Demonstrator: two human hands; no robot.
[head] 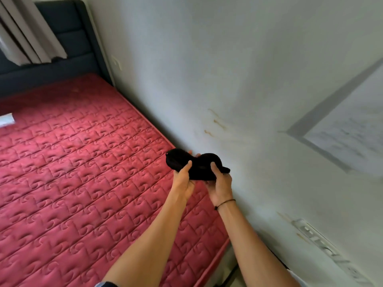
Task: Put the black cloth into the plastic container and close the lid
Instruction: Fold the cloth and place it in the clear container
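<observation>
**Cloth in both hands, no container in sight**

Nearest the cam: two bare forearms reaching fwd from the bottom edge, a thin black band on the right wrist [224,204]. Then fingers outward.

Left hand [183,181]: thumb pressed on top of the black cloth [194,165], other fingers curled under it; tips peek out on the far side. Closed on the cloth, gripping. Right hand [222,184]: same hold, thumb over the near edge, fingers wrapped below. Also clamped on the cloth.

Cloth is bunched/rolled into a lump, long axis running left-right betw. the two hands, one rounded end sticking out past the left hand, a small tail poking out to the right. It's held up in the air, off the red quilted mattress [83,172], over the mattress edge right by the white wall [228,69]. Both hands equally near it, one at each end of the roll, so either could carry it alone.

Key relation for the next move: the plastic container isn't visible here, so which way it lies from the hands can't be told. Prob. need to turn the view to find it first. Step in hand looks like compacting the cloth before stowing; lid not yet dealt w/.

Further out: dark padded headboard [68,44] and a curtain [31,38] top-left, something white [6,120] at the mattress's left edge, too cut off to name.
</observation>
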